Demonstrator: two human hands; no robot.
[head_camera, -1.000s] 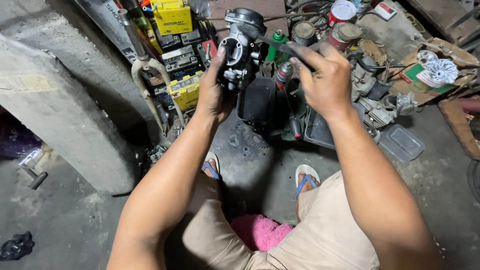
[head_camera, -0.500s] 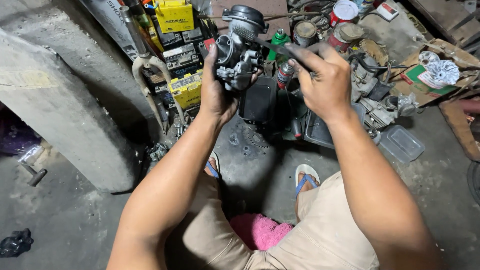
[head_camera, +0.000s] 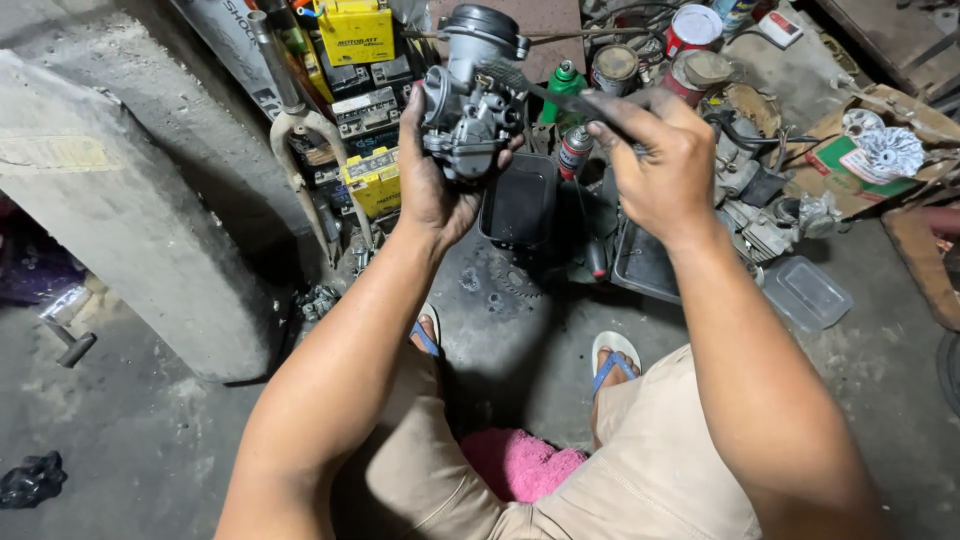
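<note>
head | black tray empty | left hand holds carburetor

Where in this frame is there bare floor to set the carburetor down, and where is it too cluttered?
Bare floor lies left of the left hand, between the concrete block and the small hammer, and right of the clear lidded container. Crowded: behind the carburetor, where yellow boxes, cans and engine parts pack together.

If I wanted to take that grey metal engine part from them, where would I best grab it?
Probably the round black cap on top of the carburetor, coming from above. The left hand wraps its lower body from below, and the right hand works a tool into its right side.
</note>
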